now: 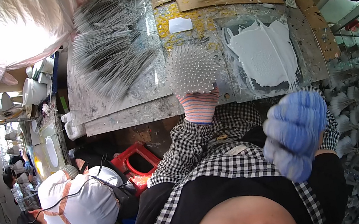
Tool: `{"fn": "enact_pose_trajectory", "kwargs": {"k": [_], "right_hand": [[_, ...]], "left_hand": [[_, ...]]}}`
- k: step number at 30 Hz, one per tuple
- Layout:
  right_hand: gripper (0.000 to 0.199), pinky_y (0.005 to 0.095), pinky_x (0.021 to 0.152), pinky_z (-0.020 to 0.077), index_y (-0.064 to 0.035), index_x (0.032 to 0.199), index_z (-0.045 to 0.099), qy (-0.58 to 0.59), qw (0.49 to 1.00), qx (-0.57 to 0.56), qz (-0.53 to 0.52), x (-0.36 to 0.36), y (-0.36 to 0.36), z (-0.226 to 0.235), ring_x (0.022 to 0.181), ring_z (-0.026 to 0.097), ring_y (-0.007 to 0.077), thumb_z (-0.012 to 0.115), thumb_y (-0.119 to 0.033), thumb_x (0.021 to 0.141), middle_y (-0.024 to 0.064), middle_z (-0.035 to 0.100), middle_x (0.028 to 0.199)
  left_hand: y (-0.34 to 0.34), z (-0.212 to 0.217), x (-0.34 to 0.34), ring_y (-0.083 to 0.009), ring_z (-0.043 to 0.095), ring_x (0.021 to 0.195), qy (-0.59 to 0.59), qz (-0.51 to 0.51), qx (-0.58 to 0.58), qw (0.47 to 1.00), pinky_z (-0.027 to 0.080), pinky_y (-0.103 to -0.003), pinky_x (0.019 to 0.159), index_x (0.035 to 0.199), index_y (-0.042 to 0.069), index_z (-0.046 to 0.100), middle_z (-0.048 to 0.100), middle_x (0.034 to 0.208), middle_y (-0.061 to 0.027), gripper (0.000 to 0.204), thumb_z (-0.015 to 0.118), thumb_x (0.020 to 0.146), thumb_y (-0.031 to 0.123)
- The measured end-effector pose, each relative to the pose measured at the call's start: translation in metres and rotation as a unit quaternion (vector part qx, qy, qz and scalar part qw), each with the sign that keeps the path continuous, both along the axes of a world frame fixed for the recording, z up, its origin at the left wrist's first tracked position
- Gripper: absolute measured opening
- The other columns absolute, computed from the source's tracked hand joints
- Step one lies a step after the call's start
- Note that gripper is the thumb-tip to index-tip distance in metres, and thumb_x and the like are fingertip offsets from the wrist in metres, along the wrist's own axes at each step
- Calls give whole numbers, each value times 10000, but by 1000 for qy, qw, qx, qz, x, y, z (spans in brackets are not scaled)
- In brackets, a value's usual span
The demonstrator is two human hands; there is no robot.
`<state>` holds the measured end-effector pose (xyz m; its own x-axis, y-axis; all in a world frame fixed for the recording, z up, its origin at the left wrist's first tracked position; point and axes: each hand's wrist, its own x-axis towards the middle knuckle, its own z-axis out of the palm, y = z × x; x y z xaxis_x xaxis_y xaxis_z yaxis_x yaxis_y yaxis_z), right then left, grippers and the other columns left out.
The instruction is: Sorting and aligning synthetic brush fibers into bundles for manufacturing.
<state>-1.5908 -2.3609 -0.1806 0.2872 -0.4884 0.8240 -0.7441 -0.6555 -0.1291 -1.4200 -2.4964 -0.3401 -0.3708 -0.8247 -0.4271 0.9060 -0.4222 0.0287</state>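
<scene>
Centrally, my left hand [199,105] holds a white-tipped bundle [192,70], partly masking it, between wires [106,48] and paste [264,54]; whether the blurred right hand [298,133] grips anything, I cannot tell.

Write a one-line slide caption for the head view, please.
Striped-gloved left hand holding a bundle of white-tipped strands near spread white paste, blue-gloved right hand blurred.

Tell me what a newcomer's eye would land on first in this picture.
Probably the round bundle of white-tipped strands near the middle, held in the left hand, which wears an orange-striped glove. Next might come the white paste spread at the right of the table, and the heap of thin grey strands at its left. Lower right, the right hand is a blue-gloved blur.
</scene>
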Motion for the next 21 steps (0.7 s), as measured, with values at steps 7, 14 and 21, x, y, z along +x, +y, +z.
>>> {"fn": "enact_pose_trajectory", "kwargs": {"k": [7,14,21], "right_hand": [[545,258,571,538,-89,1482,403,-60,972,-58,219,-32,-159,-18,682,594,134,573,-185,973,76,660,1042],[207,240,783,512,-38,1150,579,-199,958,78,193,-19,-239,2,860,591,87,593,-24,944,31,609,970],[136,234,580,407,-51,1026,562,-132,974,105,150,22,-276,37,634,439,54,592,-26,897,-46,472,726]], "left_hand": [[-29,-7,46,-334,554,1257,490,-21,63,869,446,-503,1063,1411,91,522,567,1404,-124,695,479,936,596],[-46,31,64,-347,538,1272,-195,26,-253,947,417,-513,1093,1430,16,494,548,1416,-175,943,504,850,760],[-76,24,102,-316,521,1277,-285,57,-304,908,395,-475,1108,1451,23,437,528,1415,-150,898,595,849,671]]}}
